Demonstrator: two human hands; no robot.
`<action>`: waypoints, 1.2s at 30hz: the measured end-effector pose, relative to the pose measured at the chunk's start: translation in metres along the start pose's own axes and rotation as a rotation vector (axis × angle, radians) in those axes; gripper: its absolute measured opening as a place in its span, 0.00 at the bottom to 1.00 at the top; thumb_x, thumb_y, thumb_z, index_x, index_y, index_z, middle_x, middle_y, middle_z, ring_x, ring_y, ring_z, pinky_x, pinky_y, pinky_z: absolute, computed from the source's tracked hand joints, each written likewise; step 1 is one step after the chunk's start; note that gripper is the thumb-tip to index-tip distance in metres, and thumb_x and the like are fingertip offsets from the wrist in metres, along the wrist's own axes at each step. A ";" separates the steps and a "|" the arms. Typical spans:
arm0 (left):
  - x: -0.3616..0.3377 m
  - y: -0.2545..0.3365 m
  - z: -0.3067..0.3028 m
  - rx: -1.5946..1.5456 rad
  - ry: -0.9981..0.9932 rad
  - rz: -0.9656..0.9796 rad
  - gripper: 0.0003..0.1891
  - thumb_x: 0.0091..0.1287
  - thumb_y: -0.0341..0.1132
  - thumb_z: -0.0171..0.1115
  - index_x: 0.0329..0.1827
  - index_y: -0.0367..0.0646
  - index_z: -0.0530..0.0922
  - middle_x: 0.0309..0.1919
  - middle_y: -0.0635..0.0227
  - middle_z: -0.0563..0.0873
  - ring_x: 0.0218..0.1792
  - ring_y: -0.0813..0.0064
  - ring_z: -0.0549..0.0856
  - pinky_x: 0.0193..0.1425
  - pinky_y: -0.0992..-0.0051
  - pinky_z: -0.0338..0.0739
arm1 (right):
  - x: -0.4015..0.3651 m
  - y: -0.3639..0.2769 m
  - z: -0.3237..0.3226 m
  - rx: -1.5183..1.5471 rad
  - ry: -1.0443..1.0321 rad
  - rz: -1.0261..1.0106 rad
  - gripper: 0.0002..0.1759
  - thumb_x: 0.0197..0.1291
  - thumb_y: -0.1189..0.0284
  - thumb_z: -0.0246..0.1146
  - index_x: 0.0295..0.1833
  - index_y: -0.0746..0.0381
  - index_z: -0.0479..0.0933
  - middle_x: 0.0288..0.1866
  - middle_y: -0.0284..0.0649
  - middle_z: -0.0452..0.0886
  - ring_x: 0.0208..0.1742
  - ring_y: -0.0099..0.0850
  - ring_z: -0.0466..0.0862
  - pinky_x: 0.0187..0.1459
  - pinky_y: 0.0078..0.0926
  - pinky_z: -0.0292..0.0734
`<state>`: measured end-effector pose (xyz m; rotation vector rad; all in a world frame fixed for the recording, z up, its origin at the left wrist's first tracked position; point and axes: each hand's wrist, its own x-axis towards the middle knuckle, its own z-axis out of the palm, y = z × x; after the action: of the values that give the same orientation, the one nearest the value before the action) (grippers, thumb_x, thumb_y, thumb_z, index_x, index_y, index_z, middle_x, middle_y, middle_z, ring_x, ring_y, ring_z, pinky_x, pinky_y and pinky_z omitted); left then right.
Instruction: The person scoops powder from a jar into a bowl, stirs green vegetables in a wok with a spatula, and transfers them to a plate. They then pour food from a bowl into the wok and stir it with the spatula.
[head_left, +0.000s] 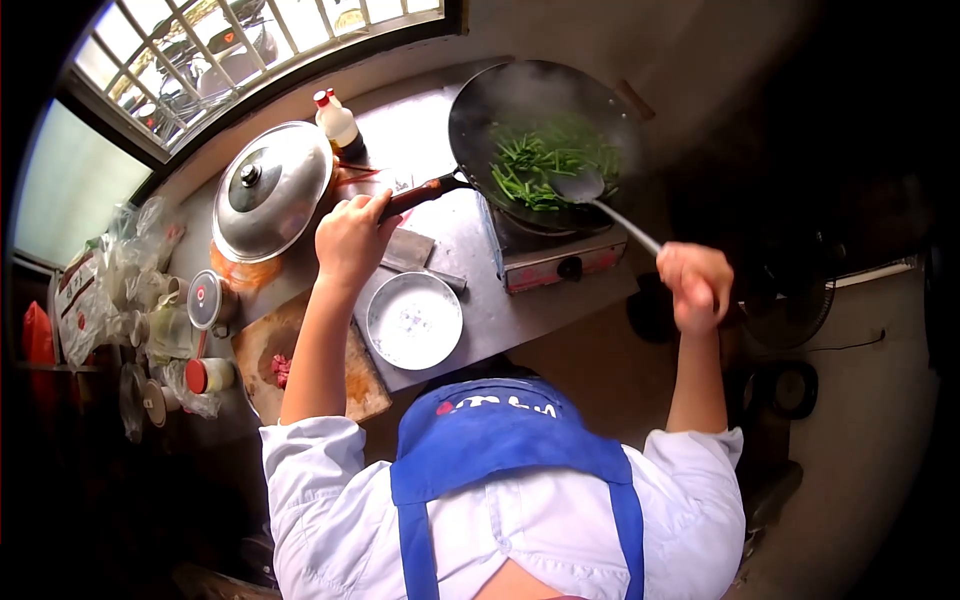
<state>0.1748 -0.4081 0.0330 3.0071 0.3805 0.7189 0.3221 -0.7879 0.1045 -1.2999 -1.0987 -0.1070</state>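
Steel counter (480,300): runs beneath the barred window (200,60) and carries all the items below.

Wok (500,100): dark and round, seated on a single-burner gas stove (555,260) at the right end of the counter. Haze hangs over its far side. Chopped green stalks (540,160) lie in a loose heap across its middle.

Domed metal lid (272,190): covers a pot to the left of the wok, well apart from it, knob up.

Wooden cutting board (340,375): at the near left edge of the counter, with a few small pieces of red meat (281,370) on it.

Round metal dish (413,320): flat on the counter, just beside the board, between the person and the stove.

Bottle with a red cap (338,122): upright behind the lid, near the window. Two small red-topped jars (205,300) stand at the far left among plastic bags (120,270).

Left hand (350,240): fingers wrapped fully around the end of the wok handle (425,192), which juts left from the pan. Firm closed grasp, arm stretched forward over the board.

Right hand (697,285): closed in a fist around the near end of a long-handled ladle (580,185). The hand sits off the counter's right edge, lower than the stove. The shaft slants up and left, and the bowl rests among the greens at the near right of the wok.

The person wears a white shirt under a blue apron.
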 end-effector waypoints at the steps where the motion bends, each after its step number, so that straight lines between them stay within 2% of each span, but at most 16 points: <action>1: 0.001 0.000 0.000 0.001 -0.011 0.000 0.18 0.60 0.45 0.70 0.51 0.53 0.84 0.34 0.70 0.87 0.37 0.67 0.86 0.39 0.67 0.80 | 0.011 0.012 -0.003 0.093 0.059 0.015 0.18 0.53 0.70 0.53 0.16 0.61 0.57 0.13 0.35 0.60 0.14 0.25 0.59 0.20 0.24 0.55; 4: 0.002 -0.001 0.000 0.006 -0.035 0.002 0.18 0.59 0.44 0.70 0.52 0.54 0.83 0.34 0.70 0.86 0.37 0.66 0.86 0.38 0.66 0.80 | 0.062 0.026 -0.010 0.322 0.214 0.078 0.15 0.56 0.73 0.50 0.18 0.62 0.58 0.15 0.33 0.58 0.17 0.23 0.56 0.21 0.24 0.53; 6: 0.001 -0.003 0.001 0.008 -0.012 0.015 0.18 0.59 0.45 0.70 0.52 0.54 0.83 0.33 0.70 0.86 0.37 0.66 0.86 0.38 0.65 0.80 | 0.087 0.033 -0.001 0.362 0.142 -0.035 0.15 0.57 0.73 0.48 0.19 0.63 0.59 0.15 0.32 0.56 0.16 0.23 0.56 0.22 0.24 0.54; 8: 0.001 -0.003 0.002 0.004 0.003 0.024 0.18 0.59 0.45 0.71 0.51 0.54 0.83 0.33 0.70 0.86 0.36 0.66 0.86 0.38 0.66 0.80 | 0.094 0.062 0.015 0.301 0.075 -0.125 0.14 0.55 0.73 0.50 0.19 0.63 0.59 0.15 0.35 0.60 0.17 0.24 0.60 0.21 0.25 0.56; 10: 0.000 -0.002 0.001 0.004 0.002 0.021 0.18 0.59 0.45 0.70 0.51 0.54 0.84 0.34 0.70 0.86 0.36 0.66 0.86 0.38 0.66 0.80 | 0.083 0.088 0.025 0.107 0.005 -0.121 0.12 0.52 0.73 0.52 0.19 0.66 0.61 0.16 0.38 0.65 0.18 0.25 0.64 0.22 0.25 0.59; 14: 0.000 0.000 0.001 0.023 0.009 0.014 0.19 0.59 0.46 0.70 0.53 0.52 0.85 0.34 0.70 0.86 0.36 0.66 0.86 0.38 0.67 0.80 | 0.045 0.072 -0.007 -0.170 -0.031 -0.074 0.10 0.49 0.74 0.51 0.19 0.66 0.63 0.16 0.38 0.68 0.17 0.25 0.65 0.22 0.25 0.60; 16: 0.001 0.003 -0.003 0.013 -0.071 -0.024 0.19 0.62 0.44 0.70 0.55 0.51 0.83 0.36 0.69 0.86 0.38 0.66 0.86 0.42 0.68 0.80 | 0.027 0.053 -0.017 -0.094 0.012 -0.081 0.11 0.49 0.75 0.50 0.18 0.66 0.61 0.15 0.37 0.66 0.16 0.24 0.63 0.22 0.24 0.59; 19: 0.003 0.002 -0.001 -0.002 -0.025 -0.008 0.20 0.59 0.46 0.70 0.53 0.52 0.85 0.35 0.70 0.87 0.36 0.67 0.86 0.39 0.67 0.80 | 0.002 0.025 -0.005 0.016 0.123 -0.042 0.13 0.49 0.76 0.49 0.17 0.62 0.56 0.14 0.35 0.62 0.16 0.22 0.59 0.22 0.22 0.57; 20: 0.003 0.002 -0.002 0.006 -0.026 -0.010 0.20 0.59 0.46 0.71 0.53 0.52 0.85 0.35 0.69 0.87 0.37 0.67 0.86 0.40 0.67 0.80 | 0.001 0.022 -0.002 -0.025 0.122 -0.039 0.14 0.54 0.76 0.49 0.18 0.61 0.57 0.15 0.34 0.64 0.17 0.21 0.60 0.23 0.22 0.59; 22: 0.001 0.002 0.000 0.005 -0.031 -0.001 0.20 0.59 0.45 0.71 0.53 0.52 0.85 0.35 0.69 0.87 0.37 0.66 0.86 0.40 0.67 0.80 | 0.018 0.031 -0.004 0.027 0.167 0.057 0.19 0.65 0.70 0.55 0.20 0.61 0.62 0.17 0.33 0.68 0.20 0.21 0.65 0.29 0.22 0.66; 24: 0.002 0.000 0.001 0.025 -0.020 0.009 0.20 0.59 0.45 0.71 0.54 0.52 0.85 0.35 0.68 0.87 0.38 0.66 0.86 0.40 0.67 0.81 | 0.066 0.030 0.008 -0.085 0.362 0.132 0.24 0.69 0.60 0.62 0.22 0.59 0.66 0.18 0.32 0.69 0.22 0.21 0.69 0.37 0.23 0.72; 26: 0.001 0.001 0.000 0.018 0.000 0.021 0.20 0.59 0.45 0.71 0.54 0.52 0.85 0.35 0.69 0.87 0.38 0.66 0.86 0.40 0.67 0.81 | 0.106 0.046 0.005 0.020 0.483 0.166 0.27 0.68 0.55 0.65 0.21 0.58 0.67 0.17 0.31 0.68 0.23 0.22 0.71 0.43 0.24 0.75; 28: 0.001 0.001 0.001 0.014 -0.012 0.012 0.20 0.59 0.44 0.71 0.54 0.51 0.85 0.35 0.69 0.86 0.38 0.66 0.86 0.40 0.67 0.81 | 0.135 0.055 -0.010 -0.013 0.378 0.293 0.25 0.71 0.60 0.62 0.22 0.56 0.65 0.18 0.29 0.63 0.21 0.23 0.64 0.34 0.27 0.70; 30: 0.002 0.000 0.001 0.001 0.005 0.013 0.20 0.58 0.44 0.72 0.54 0.51 0.85 0.34 0.70 0.86 0.37 0.67 0.86 0.40 0.67 0.80 | 0.164 0.043 -0.030 0.066 0.330 0.312 0.26 0.71 0.58 0.62 0.21 0.53 0.62 0.16 0.27 0.59 0.18 0.22 0.61 0.27 0.27 0.66; 31: 0.001 0.000 0.002 0.008 0.008 0.014 0.20 0.58 0.44 0.72 0.54 0.51 0.85 0.34 0.70 0.86 0.37 0.67 0.86 0.40 0.67 0.80 | 0.180 0.023 -0.023 0.037 0.387 0.289 0.28 0.72 0.57 0.60 0.19 0.51 0.59 0.14 0.26 0.55 0.16 0.20 0.57 0.22 0.25 0.59; 36: -0.001 0.000 0.006 -0.010 0.026 0.000 0.21 0.57 0.44 0.73 0.54 0.51 0.84 0.33 0.71 0.86 0.36 0.68 0.85 0.38 0.68 0.79 | 0.225 -0.033 -0.034 -0.074 0.199 0.488 0.27 0.75 0.60 0.54 0.19 0.49 0.56 0.14 0.24 0.54 0.14 0.16 0.54 0.20 0.20 0.53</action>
<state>0.1765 -0.4081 0.0274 2.9911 0.3759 0.7580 0.4395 -0.7149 0.2885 -1.5539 -0.5931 0.0876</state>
